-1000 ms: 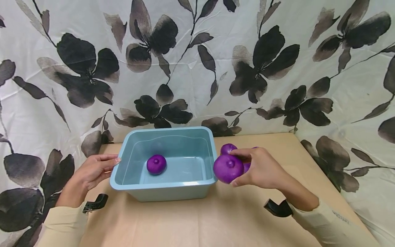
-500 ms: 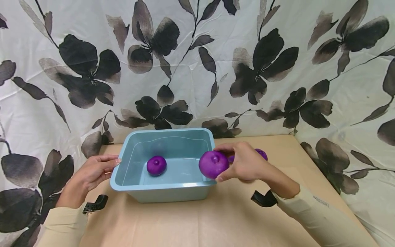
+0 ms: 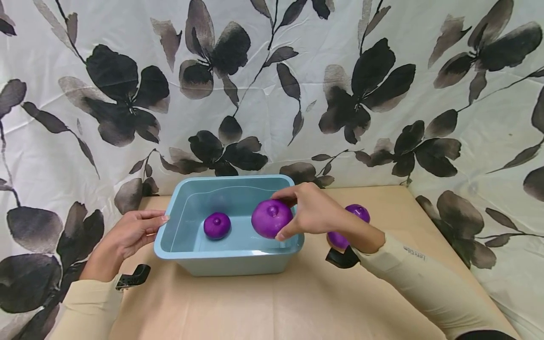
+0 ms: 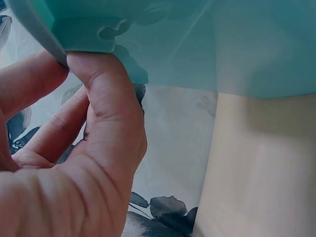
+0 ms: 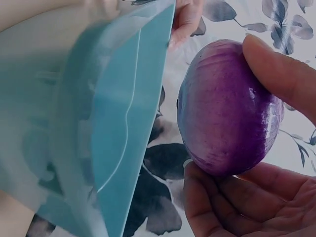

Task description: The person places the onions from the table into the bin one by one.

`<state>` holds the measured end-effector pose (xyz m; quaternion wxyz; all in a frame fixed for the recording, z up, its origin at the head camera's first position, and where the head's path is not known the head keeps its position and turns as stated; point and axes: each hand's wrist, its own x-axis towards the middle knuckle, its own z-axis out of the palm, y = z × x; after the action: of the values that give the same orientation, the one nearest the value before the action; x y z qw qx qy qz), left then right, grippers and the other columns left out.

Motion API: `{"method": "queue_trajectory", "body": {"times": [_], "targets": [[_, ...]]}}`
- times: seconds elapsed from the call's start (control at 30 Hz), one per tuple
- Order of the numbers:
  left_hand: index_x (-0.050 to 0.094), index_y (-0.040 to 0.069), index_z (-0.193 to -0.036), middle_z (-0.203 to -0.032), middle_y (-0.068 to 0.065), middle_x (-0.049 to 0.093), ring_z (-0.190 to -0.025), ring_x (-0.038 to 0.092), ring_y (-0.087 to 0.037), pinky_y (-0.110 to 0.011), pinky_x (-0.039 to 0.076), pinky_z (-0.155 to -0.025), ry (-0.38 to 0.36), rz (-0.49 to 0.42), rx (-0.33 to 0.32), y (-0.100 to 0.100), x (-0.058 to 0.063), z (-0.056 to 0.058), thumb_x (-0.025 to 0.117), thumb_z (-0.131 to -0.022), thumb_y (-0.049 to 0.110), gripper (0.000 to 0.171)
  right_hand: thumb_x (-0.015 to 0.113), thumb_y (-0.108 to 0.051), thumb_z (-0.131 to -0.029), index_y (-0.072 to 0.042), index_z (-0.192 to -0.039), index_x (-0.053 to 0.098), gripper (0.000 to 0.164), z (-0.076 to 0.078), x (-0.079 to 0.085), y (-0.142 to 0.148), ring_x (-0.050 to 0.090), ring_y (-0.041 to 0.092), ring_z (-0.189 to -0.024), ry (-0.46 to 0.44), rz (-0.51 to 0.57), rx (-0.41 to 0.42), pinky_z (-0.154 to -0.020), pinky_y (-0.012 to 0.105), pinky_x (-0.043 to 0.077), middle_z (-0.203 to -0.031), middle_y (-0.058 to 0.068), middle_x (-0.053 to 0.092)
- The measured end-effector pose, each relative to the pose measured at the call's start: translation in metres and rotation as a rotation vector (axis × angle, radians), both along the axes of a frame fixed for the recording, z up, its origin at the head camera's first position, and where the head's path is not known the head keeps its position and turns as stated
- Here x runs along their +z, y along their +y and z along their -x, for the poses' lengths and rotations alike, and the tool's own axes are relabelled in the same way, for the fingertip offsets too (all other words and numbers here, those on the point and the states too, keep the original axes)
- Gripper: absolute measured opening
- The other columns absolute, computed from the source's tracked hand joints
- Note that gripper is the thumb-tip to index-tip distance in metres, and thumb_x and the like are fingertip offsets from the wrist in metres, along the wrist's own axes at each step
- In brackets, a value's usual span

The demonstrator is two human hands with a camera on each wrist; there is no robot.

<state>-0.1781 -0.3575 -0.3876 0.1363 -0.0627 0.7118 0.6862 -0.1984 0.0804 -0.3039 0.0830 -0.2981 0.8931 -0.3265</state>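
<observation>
A light blue plastic bin (image 3: 238,267) stands on the table, one purple onion (image 3: 217,225) lying inside on its left half. My left hand (image 3: 133,233) pinches the bin's left rim; in the left wrist view the thumb (image 4: 106,94) lies along one face of the edge and a finger behind it. My right hand (image 3: 312,210) grips a larger purple onion (image 3: 270,218) between thumb and fingers, over the right half of the bin. Up close, that onion (image 5: 229,108) looks round and glossy, with streaked skin.
Two more purple onions, one farther back (image 3: 358,212) and one nearer (image 3: 337,240), lie right of the bin, partly hidden by the right forearm. A floral cloth (image 3: 272,108) hangs behind the tan tabletop (image 3: 272,307).
My right hand has carried its onion left, from beside the bin's right rim to above the bin's inside. The onions on the right show more now. The left hand stays at the rim.
</observation>
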Motion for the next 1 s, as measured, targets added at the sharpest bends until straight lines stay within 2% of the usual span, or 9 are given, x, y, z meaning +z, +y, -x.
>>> {"method": "queue_trajectory", "body": {"times": [0.2, 0.43, 0.77, 1.0], "targets": [[0.076, 0.02, -0.101, -0.091, 0.006, 0.077, -0.082, 0.075, -0.01, -0.027, 0.065, -0.076, -0.018, -0.001, 0.006, 0.0, -0.001, 0.001, 0.07, -0.1, 0.009, 0.013, 0.102, -0.031, -0.061, -0.012, -0.131, 0.071, 0.079, 0.006, 0.003, -0.019, 0.069, 0.017, -0.111, -0.002, -0.006, 0.037, -0.092, 0.035, 0.062, -0.121, 0.0, 0.076], [0.076, 0.018, -0.105, -0.091, 0.006, 0.077, -0.082, 0.076, -0.01, -0.028, 0.065, -0.077, -0.029, 0.015, 0.012, -0.001, -0.001, 0.001, 0.07, -0.1, 0.011, 0.01, 0.101, -0.027, -0.061, -0.01, -0.128, 0.072, 0.076, 0.014, 0.005, -0.04, 0.071, 0.013, -0.106, -0.012, 0.036, 0.109, -0.092, 0.034, 0.062, -0.117, 0.0, 0.077], [0.076, 0.021, -0.102, -0.092, 0.006, 0.076, -0.083, 0.075, -0.01, -0.027, 0.065, -0.077, -0.028, 0.028, 0.013, 0.0, 0.001, 0.0, 0.072, -0.099, 0.013, 0.01, 0.101, -0.026, -0.062, -0.01, -0.127, 0.072, 0.073, 0.024, 0.004, -0.069, 0.07, 0.013, -0.106, 0.005, 0.052, 0.178, -0.09, 0.031, 0.061, -0.116, 0.0, 0.078], [0.077, 0.021, -0.105, -0.093, 0.007, 0.076, -0.084, 0.075, -0.009, -0.028, 0.065, -0.079, -0.033, 0.038, 0.016, 0.0, 0.001, -0.002, 0.073, -0.098, 0.014, 0.01, 0.101, -0.027, -0.061, -0.009, -0.127, 0.072, 0.074, 0.032, 0.0, -0.089, 0.07, 0.009, -0.102, 0.016, 0.079, 0.243, -0.087, 0.022, 0.059, -0.116, 0.0, 0.078]]}}
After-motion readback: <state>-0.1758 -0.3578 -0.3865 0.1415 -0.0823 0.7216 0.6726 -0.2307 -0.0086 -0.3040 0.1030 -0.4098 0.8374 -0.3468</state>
